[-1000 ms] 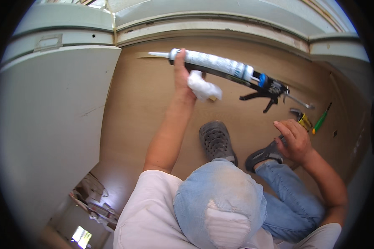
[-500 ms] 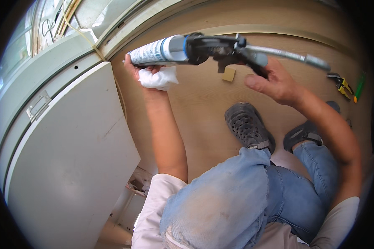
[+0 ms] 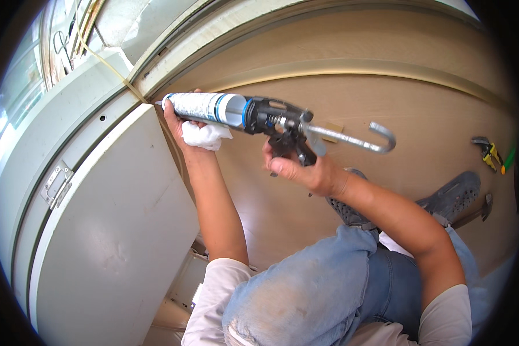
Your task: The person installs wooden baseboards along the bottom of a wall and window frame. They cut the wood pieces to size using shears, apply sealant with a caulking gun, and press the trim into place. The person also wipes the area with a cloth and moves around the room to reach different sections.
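Both my hands hold a black caulking gun [image 3: 277,114] loaded with a white and blue sealant cartridge [image 3: 199,107]. My left hand [image 3: 175,122] is closed around the front of the cartridge from below, some of its fingers hidden behind it. A crumpled white tissue or cloth [image 3: 205,135] is held against that palm. The pale nozzle [image 3: 158,102] points left, close to the door's top corner. My right hand [image 3: 314,173] grips the handle and trigger, thumb on the near side. From the gun's back end, the bent metal rod [image 3: 357,138] sticks out to the right.
A grey-white door panel [image 3: 109,230] stands at the left, with a metal hinge [image 3: 56,183] on its frame. A thin cord [image 3: 109,66] runs over the frame. Yellow-black pliers [image 3: 488,153] and a green-handled tool [image 3: 510,158] lie on the floor at right, near my shoes.
My right hand has moved left and down with the gun's handle and now wraps it more fully. The gun has shifted left and lower in view, its hooked rod now plainly visible.
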Motion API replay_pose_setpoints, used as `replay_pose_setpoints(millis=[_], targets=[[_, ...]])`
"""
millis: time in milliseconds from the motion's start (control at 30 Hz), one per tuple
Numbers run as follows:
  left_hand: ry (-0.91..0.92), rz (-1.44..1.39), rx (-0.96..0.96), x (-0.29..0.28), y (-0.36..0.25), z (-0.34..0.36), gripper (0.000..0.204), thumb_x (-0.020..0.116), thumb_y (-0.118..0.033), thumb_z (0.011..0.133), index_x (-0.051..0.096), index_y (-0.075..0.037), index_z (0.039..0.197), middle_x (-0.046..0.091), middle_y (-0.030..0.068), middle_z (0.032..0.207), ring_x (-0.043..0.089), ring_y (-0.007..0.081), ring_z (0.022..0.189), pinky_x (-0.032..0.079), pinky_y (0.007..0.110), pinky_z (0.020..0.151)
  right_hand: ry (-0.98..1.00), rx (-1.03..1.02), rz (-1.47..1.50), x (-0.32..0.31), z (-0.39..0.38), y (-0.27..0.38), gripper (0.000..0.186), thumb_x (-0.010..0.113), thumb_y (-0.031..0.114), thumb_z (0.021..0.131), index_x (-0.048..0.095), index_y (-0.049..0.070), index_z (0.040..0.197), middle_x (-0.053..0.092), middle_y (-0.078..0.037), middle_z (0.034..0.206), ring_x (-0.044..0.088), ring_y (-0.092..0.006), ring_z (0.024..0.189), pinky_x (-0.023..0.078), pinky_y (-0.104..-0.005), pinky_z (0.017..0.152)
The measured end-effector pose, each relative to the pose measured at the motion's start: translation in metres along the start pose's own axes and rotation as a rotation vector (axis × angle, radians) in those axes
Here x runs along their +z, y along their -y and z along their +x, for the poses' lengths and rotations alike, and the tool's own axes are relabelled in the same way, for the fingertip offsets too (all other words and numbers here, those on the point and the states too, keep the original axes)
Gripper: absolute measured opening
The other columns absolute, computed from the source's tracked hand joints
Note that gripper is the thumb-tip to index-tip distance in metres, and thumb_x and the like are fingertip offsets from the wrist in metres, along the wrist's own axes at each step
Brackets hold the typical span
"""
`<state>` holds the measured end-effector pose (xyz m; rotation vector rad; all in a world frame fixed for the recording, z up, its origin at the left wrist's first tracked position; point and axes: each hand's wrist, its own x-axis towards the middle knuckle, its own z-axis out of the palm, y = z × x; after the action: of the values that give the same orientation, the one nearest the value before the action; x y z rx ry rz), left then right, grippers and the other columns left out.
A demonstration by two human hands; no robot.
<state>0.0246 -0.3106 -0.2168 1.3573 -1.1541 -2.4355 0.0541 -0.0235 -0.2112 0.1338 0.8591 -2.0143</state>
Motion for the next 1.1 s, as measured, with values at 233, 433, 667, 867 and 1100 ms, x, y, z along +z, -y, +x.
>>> replay_pose_setpoints(millis=[233,433,667,867,1100], targets=[[0.020,-0.010,-0.029,-0.014,-0.013,0.006,0.031,0.071,-0.043,0.088,0.067,-0.013,0.097,0.072,0.0185,0.094,0.071,0.0336,0.084,0.061,0.048,0.075,0.017,-0.005,0.099,0.020,0.006,-0.004,0.040,0.072,0.023,0.090,0.056,0.003,0.122,0.063,-0.004,0.103,0.060,-0.0130,0.097,0.050,-0.0305,0.087],[-0.120,0.078,0.053,0.002,-0.013,0.006,0.033,0.071,-0.040,0.088,0.064,-0.011,0.101,0.071,0.0187,0.094,0.071,0.0328,0.082,0.061,0.047,0.071,-0.069,0.074,0.291,0.035,0.010,-0.008,0.032,0.069,0.015,0.091,0.058,0.003,0.118,0.063,-0.003,0.101,0.061,-0.0104,0.095,0.050,-0.0292,0.084],[-0.169,0.061,0.075,-0.007,-0.019,0.012,0.029,0.070,-0.039,0.089,0.066,-0.015,0.104,0.071,0.0211,0.096,0.071,0.0329,0.079,0.062,0.047,0.068,-0.138,0.050,0.101,0.053,0.023,-0.001,0.021,0.067,0.014,0.092,0.062,0.001,0.109,0.066,-0.003,0.092,0.063,-0.0112,0.085,0.052,-0.0288,0.077],[-0.160,0.064,0.096,-0.012,-0.023,0.014,0.030,0.069,-0.041,0.090,0.067,-0.016,0.104,0.072,0.0221,0.098,0.072,0.0322,0.079,0.063,0.046,0.067,-0.187,-0.056,-0.072,0.055,0.033,-0.003,0.017,0.065,0.014,0.092,0.062,0.002,0.103,0.065,-0.007,0.079,0.063,-0.0151,0.072,0.052,-0.0323,0.067],[-0.132,0.065,0.122,-0.011,-0.019,0.011,0.031,0.069,-0.042,0.089,0.067,-0.015,0.104,0.071,0.0225,0.102,0.072,0.0308,0.079,0.062,0.042,0.067,-0.136,-0.129,-0.205,0.052,0.035,0.001,0.012,0.064,0.012,0.092,0.059,0.002,0.096,0.062,-0.009,0.072,0.060,-0.0177,0.064,0.050,-0.0347,0.062]])
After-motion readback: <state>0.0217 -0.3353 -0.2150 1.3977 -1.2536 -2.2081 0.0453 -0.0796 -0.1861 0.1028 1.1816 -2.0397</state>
